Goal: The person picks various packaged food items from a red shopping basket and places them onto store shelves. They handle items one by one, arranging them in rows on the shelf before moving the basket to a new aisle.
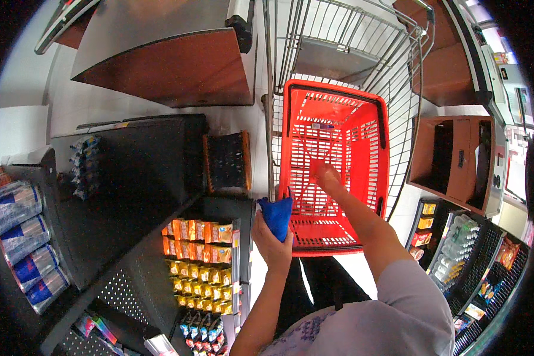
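Note:
My left hand [272, 247] grips a folded blue cloth [277, 217] beside the near left corner of a red plastic shopping basket [368, 153]. The basket rests in a metal wire shopping cart [396, 104], with its black handles folded along the rim. Down inside the basket is my right hand [328, 175], blurred and over the slotted bottom. Whether its fingers hold anything is not clear. A small label or flat item [322, 127] shows towards the basket's far end.
Left stand a checkout counter [182, 66] and a black shelf unit [138, 160]. Snack packets [198, 242] hang at the lower left, beyond packs of cans [29, 249]. To the right are a brown cabinet [454, 160] and racks with bottles [456, 244].

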The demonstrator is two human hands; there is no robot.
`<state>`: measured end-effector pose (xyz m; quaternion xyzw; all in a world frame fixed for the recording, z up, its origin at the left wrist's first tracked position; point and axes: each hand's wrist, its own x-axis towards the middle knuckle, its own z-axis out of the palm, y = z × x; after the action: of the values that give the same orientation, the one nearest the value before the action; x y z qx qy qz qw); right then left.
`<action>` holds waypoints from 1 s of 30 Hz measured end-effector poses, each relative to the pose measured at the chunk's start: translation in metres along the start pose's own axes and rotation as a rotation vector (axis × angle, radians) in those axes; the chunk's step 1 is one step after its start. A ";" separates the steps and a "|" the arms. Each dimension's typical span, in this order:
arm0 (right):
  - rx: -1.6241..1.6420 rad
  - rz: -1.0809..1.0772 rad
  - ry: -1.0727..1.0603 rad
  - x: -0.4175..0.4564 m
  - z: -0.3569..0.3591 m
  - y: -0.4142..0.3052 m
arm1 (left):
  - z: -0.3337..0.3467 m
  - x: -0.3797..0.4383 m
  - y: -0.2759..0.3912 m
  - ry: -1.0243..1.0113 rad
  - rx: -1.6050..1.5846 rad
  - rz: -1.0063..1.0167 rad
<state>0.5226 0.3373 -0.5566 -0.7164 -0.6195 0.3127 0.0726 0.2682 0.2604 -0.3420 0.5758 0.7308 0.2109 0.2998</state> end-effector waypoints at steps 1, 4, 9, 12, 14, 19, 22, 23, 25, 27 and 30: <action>-0.301 -0.079 0.011 -0.008 -0.004 -0.001 | 0.000 0.001 0.000 -0.009 0.011 -0.012; 0.174 0.285 -0.151 -0.012 -0.034 -0.026 | 0.000 0.001 -0.002 -0.005 0.025 -0.031; 1.079 0.227 -0.254 -0.048 -0.108 -0.070 | -0.007 0.001 0.009 -0.007 -0.008 -0.036; 1.108 0.164 -0.284 -0.079 -0.171 -0.146 | -0.029 -0.001 0.021 0.045 0.037 0.039; 1.171 0.164 -0.331 -0.100 -0.202 -0.191 | -0.052 0.000 0.029 0.064 -0.063 0.148; 1.284 0.020 -0.442 -0.137 -0.225 -0.248 | -0.123 -0.003 0.063 -0.181 -0.820 -0.150; 1.059 -0.200 -0.466 -0.153 -0.239 -0.287 | -0.160 -0.009 0.075 -0.174 -1.022 -0.234; 0.940 -0.252 -0.476 -0.160 -0.248 -0.303 | -0.173 -0.013 0.076 -0.195 -1.071 -0.269; 0.967 -0.378 -0.493 -0.169 -0.253 -0.326 | -0.199 -0.023 0.081 -0.137 -1.155 -0.264; 0.961 -0.407 -0.478 -0.177 -0.260 -0.345 | -0.222 -0.037 0.082 -0.073 -1.223 -0.229; 1.074 -0.377 -0.559 -0.187 -0.261 -0.361 | -0.248 -0.059 0.078 0.043 -1.260 -0.201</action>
<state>0.3520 0.3165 -0.1048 -0.3498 -0.4874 0.7371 0.3110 0.1639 0.2316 -0.0983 0.2132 0.5229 0.5826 0.5846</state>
